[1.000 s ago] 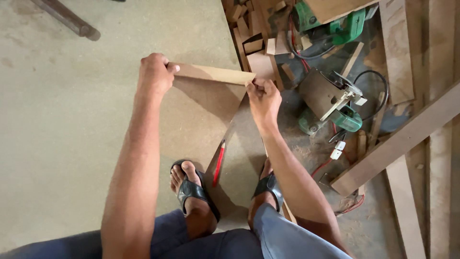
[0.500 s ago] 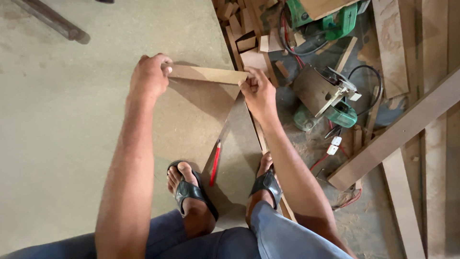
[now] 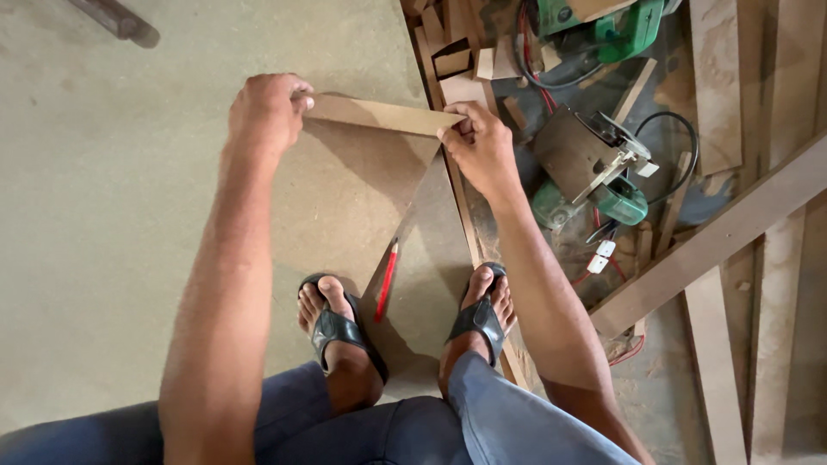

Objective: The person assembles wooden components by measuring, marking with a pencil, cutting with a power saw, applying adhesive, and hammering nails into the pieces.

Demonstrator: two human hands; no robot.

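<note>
A flat brown fibreboard panel stands tilted on the dusty concrete floor, its thin upper edge spanning between both hands. The left hand is closed over the top left corner; the right hand pinches the top right corner, fingers curled over the edge. The panel's lower part runs down between two feet in black sandals, where its bottom edge is hard to make out. A green power tool with black cable lies just right of the right hand among rough wooden planks, some cut off by the frame. A slim red pencil lies on the board's shadowed face.
</note>
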